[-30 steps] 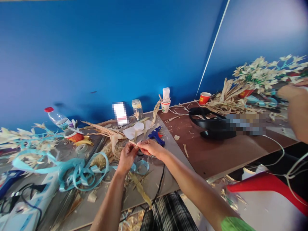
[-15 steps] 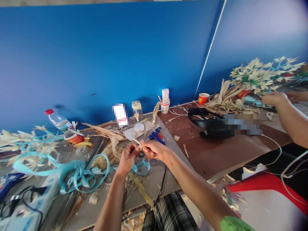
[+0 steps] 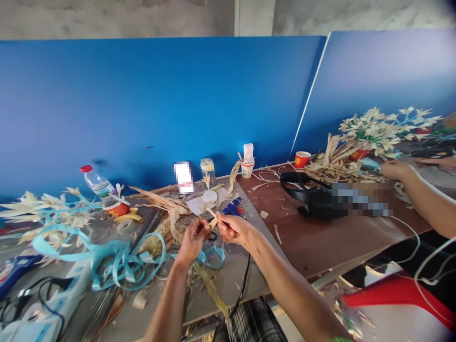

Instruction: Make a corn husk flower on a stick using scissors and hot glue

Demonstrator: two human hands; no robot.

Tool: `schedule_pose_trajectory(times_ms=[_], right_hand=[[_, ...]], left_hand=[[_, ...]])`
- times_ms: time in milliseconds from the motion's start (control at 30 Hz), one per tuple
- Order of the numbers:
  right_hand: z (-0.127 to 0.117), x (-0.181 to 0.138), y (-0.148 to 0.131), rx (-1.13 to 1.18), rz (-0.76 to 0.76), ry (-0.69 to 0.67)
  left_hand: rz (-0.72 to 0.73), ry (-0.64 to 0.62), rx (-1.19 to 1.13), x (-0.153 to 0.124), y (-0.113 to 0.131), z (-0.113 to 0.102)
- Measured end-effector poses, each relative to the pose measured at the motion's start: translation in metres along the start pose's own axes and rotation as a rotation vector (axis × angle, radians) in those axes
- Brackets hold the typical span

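Between my hands is a small pale strip of dried husk point(image 3: 213, 223). My left hand point(image 3: 194, 239) pinches its lower left part with thumb and fingertips. Closed around the strip's other side is my right hand point(image 3: 232, 229), with a thin pale end poking out above the thumb. Just behind my right hand a blue glue gun point(image 3: 232, 207) lies on the table, partly hidden. A loop of light blue ribbon point(image 3: 216, 257) rests below my hands. Dried husks point(image 3: 162, 202) are piled beyond my left hand.
Tangled blue ribbon point(image 3: 114, 266), a power strip point(image 3: 67, 289) and husk flowers point(image 3: 53, 209) fill the left side. A bottle point(image 3: 96, 183), jar point(image 3: 207, 171) and paper cup point(image 3: 247, 169) stand by the blue partition point(image 3: 213, 95). A black headset point(image 3: 309, 194) lies right, near a co-worker's hand point(image 3: 397, 170).
The view has tilted up, so the table sits lower and a grey wall shows above the partition. My hands still hold the husk strip, with my right fingers shifted slightly along it.
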State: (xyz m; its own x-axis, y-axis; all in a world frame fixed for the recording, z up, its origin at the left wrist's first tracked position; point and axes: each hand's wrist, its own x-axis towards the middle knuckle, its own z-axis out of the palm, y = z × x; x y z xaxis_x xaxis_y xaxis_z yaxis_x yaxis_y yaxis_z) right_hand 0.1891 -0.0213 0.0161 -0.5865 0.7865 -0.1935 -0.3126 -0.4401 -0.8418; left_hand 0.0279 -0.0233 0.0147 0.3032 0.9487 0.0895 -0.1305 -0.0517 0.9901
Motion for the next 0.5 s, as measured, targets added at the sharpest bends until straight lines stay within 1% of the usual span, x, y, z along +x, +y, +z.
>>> schedule_pose_trajectory(times_ms=[100, 133, 167, 200, 233, 267, 333, 433, 500], right_hand=[[-0.006, -0.011, -0.011, 0.048, -0.023, 0.041], [-0.011, -0.016, -0.017, 0.073, -0.065, 0.074], [-0.016, -0.021, -0.023, 0.110, -0.147, 0.123], [-0.021, -0.025, -0.028, 0.130, -0.230, 0.175], [-0.026, -0.026, -0.033, 0.132, -0.279, 0.212], [-0.028, -0.026, -0.035, 0.120, -0.281, 0.239], [-0.028, -0.017, -0.033, 0.054, -0.175, 0.254], [-0.014, 0.000, -0.019, -0.090, -0.067, 0.277], [-0.003, 0.007, -0.009, -0.183, -0.041, 0.240]], left_hand=[[-0.003, 0.011, -0.015, 0.002, -0.005, -0.008], [0.007, 0.043, -0.011, 0.003, -0.006, -0.012], [0.019, 0.071, -0.013, 0.005, -0.008, -0.015], [0.045, 0.117, -0.048, 0.006, -0.009, -0.018], [0.067, 0.160, -0.104, 0.007, -0.010, -0.020], [0.072, 0.173, -0.140, 0.008, -0.010, -0.021], [0.042, 0.154, -0.170, 0.009, -0.009, -0.020], [0.044, 0.167, -0.252, 0.008, -0.006, -0.016], [0.068, 0.167, -0.280, 0.007, -0.004, -0.014]])
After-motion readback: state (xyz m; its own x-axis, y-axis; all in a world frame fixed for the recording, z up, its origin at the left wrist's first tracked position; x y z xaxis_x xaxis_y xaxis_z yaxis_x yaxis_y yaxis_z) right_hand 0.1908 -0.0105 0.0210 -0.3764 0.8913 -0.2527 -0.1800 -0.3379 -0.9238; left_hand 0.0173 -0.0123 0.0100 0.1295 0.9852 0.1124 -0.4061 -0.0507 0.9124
